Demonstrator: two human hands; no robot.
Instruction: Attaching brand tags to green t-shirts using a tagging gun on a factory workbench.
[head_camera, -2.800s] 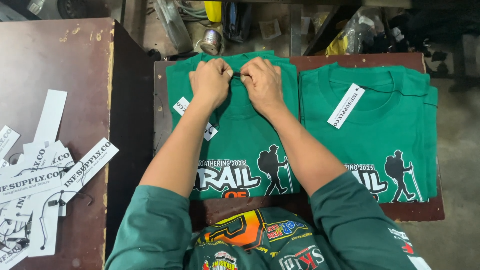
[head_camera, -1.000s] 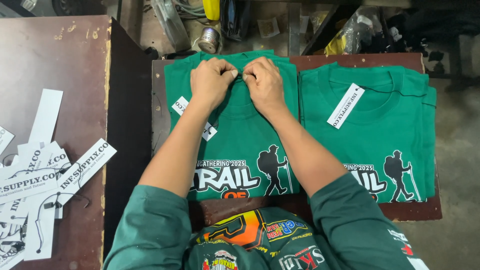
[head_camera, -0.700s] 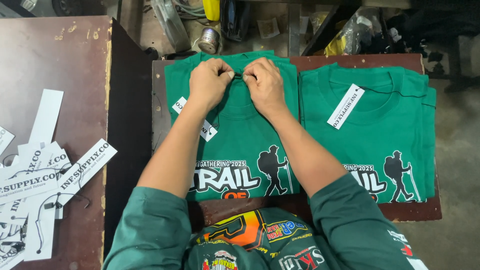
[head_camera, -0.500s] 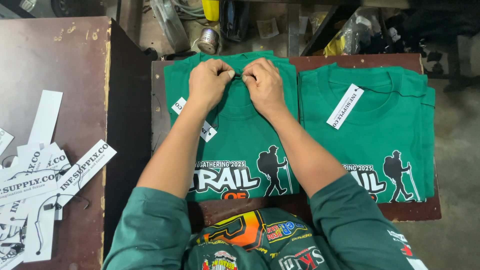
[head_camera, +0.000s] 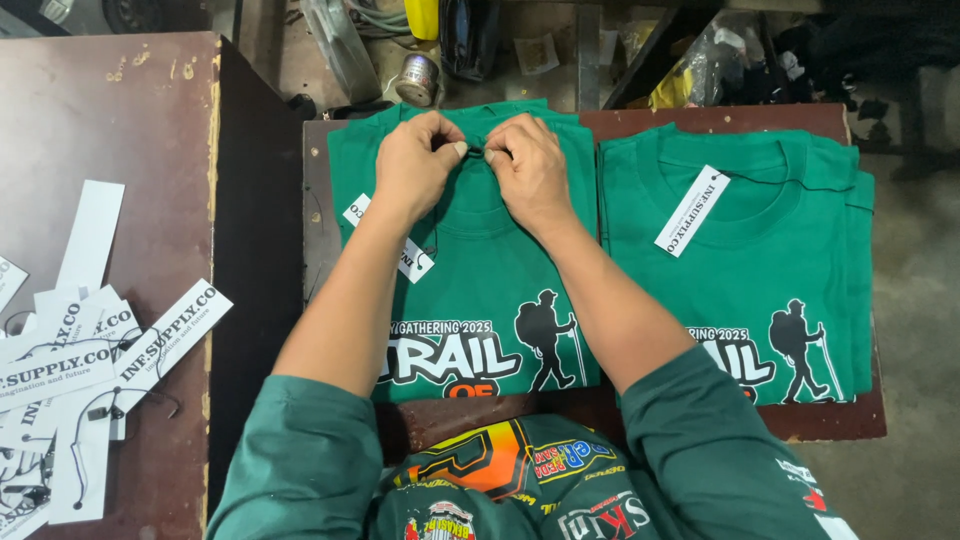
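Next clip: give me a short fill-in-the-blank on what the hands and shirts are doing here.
1. Both hands, the left hand and the right hand, pinch at the ____ of the green shirt.
2. The second green shirt lies to the ____ of that one.
3. A white paper tag lies on the second shirt's ____.
4. The loose white tags lie on the brown table to the person's ____.

Missing words: collar; right; chest; left

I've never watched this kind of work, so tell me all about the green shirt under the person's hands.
The green shirt is a folded, soft-looking T-shirt lying flat on a wooden board, collar away from the person, with a white-and-black hiker print. A white paper tag rests on it. The left hand and right hand pinch at its collar.
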